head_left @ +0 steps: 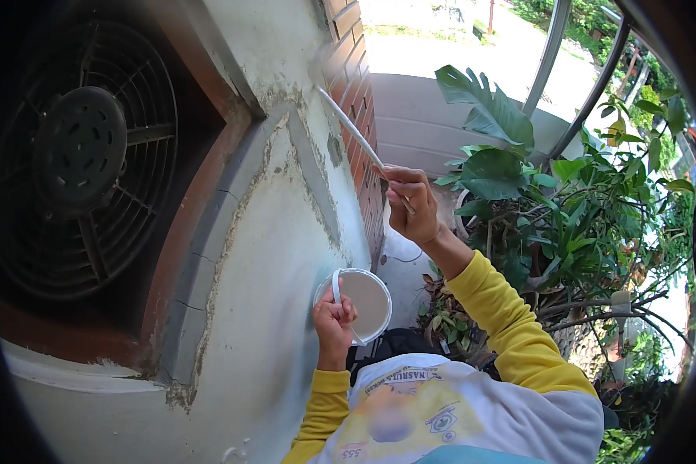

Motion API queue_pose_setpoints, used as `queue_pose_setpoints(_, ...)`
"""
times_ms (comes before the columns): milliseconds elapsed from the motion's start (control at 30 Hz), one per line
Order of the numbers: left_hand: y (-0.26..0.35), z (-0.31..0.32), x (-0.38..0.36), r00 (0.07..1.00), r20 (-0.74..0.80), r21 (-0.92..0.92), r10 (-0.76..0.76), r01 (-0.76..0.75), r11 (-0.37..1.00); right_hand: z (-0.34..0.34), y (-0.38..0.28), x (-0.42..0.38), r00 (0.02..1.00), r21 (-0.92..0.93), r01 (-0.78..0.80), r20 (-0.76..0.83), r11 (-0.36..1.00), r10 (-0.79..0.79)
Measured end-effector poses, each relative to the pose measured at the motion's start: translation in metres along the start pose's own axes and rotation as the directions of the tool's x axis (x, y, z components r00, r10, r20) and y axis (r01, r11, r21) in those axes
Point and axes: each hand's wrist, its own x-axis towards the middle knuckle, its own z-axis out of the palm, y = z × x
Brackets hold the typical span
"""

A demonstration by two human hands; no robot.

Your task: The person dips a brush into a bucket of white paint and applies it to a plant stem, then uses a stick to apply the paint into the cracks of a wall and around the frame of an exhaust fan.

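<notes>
White round plastic bucket point(389, 309) is just beside the pale plaster wall point(278, 232), its thin white handle point(336, 288) hooked in the curled, closed fingers of our left hand point(332, 325). Above and to the right, our right hand point(416, 205) pinches a long, slim white stick point(353, 133) near its lower end; its far tip slants up leftward, and we cannot tell whether it touches the wall. Farther right, we see leafy green plants point(495, 174).

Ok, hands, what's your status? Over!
Left hand: holding white bucket by handle. Right hand: gripping pale stick, raised near wall. Leafy plants alongside, clear of stick.
</notes>
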Motion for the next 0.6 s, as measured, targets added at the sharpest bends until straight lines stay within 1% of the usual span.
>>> queue_pose_setpoints(33, 0.0, 0.0, 0.0, 1.0, 0.003, 0.015, 0.001, -0.001, 1.0, -0.001, -0.002, -0.004, 1.0, -0.021, -0.027, 0.013, 0.999, 0.027)
queue_pose_setpoints(100, 0.001, 0.0, 0.0, 1.0, 0.007, 0.028, 0.006, -0.006, 1.0, -0.006, -0.001, -0.003, 0.998, 0.015, -0.047, -0.044, 0.999, 0.047)
queue_pose_setpoints(133, 0.0, 0.0, 0.0, 1.0, 0.004, 0.026, 0.009, -0.009, 1.0, -0.008, -0.002, 0.0, 0.996, 0.036, -0.056, -0.07, 0.998, 0.058)
queue_pose_setpoints(167, 0.0, 0.0, 0.001, 1.0, 0.001, 0.023, 0.012, -0.012, 1.0, -0.012, -0.007, 0.012, 0.993, 0.096, -0.108, -0.045, 0.99, 0.113)
queue_pose_setpoints(267, 0.0, 0.002, 0.0, 1.0, 0.023, 0.001, 0.008, -0.008, 1.0, -0.013, 0.001, 0.045, 0.987, 0.102, -0.08, -0.128, 0.992, 0.093)
queue_pose_setpoints(300, -0.001, 0.002, 0.0, 1.0, 0.023, 0.003, 0.009, -0.009, 1.0, -0.011, 0.009, 0.052, 0.988, 0.083, -0.074, -0.132, 0.994, 0.084)
queue_pose_setpoints(400, -0.002, 0.002, 0.0, 1.0, 0.023, 0.013, 0.018, -0.018, 1.0, -0.004, 0.019, 0.061, 0.993, 0.048, -0.045, -0.11, 0.998, 0.05)
queue_pose_setpoints(433, -0.001, 0.001, 0.0, 1.0, 0.019, 0.015, 0.025, -0.025, 1.0, -0.005, 0.016, 0.056, 0.998, -0.037, -0.032, -0.049, 0.999, 0.031)
queue_pose_setpoints(467, -0.001, 0.001, 0.0, 0.999, 0.014, 0.015, 0.032, -0.033, 0.999, -0.006, 0.012, 0.052, 1.0, -0.053, 0.005, -0.03, 0.999, -0.006)
queue_pose_setpoints(533, 0.001, 0.002, -0.001, 1.0, 0.006, -0.025, 0.021, -0.021, 0.999, -0.007, 0.001, 0.044, 0.997, -0.079, 0.074, 0.013, 0.994, -0.073)
queue_pose_setpoints(567, 0.002, 0.002, -0.001, 1.0, 0.004, -0.046, 0.017, -0.017, 0.999, -0.007, -0.002, 0.042, 0.996, -0.07, 0.094, 0.01, 0.993, -0.093)
queue_pose_setpoints(600, 0.003, 0.002, -0.002, 1.0, -0.001, -0.031, 0.018, -0.018, 0.999, -0.009, -0.005, 0.04, 0.998, -0.049, 0.057, 0.006, 0.997, -0.057)
